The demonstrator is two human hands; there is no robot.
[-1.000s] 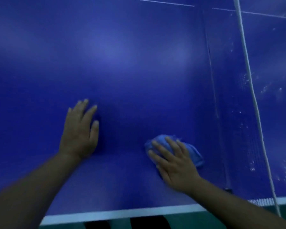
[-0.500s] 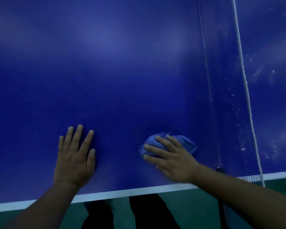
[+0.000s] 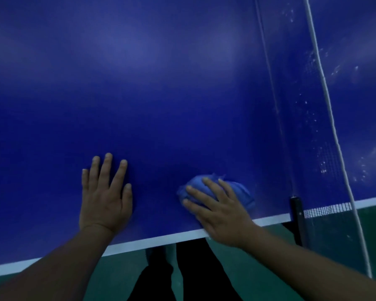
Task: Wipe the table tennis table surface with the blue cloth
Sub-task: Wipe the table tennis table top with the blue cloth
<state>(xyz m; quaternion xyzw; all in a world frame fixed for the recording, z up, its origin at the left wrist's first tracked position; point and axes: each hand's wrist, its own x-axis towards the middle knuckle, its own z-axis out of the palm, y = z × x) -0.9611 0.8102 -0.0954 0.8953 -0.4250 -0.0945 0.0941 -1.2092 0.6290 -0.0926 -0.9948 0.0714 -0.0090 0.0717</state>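
Nearest of all, below the table's edge, the person's dark trouser legs (image 3: 182,276) stand on a green floor (image 3: 258,268). Just above them runs the white painted line (image 3: 161,239) along the near edge of the deep blue table tennis table (image 3: 161,94). The right hand (image 3: 220,210) lies across that near edge, its wrist over the white line, its fingers spread and lightly bent over the crumpled blue cloth (image 3: 237,192), pressing it down onto the surface close to the near edge. The cloth sits bunched under the fingertips, near the black net post (image 3: 296,210) clamped at the near edge to the right. The left hand (image 3: 105,200) rests flat on the bare surface beside it, palm down, fingers straight and slightly fanned, holding nothing. Farther back, the mesh net (image 3: 326,157) with its white top cord (image 3: 326,94) runs away across the table; pale specks dot the surface around and beyond it.
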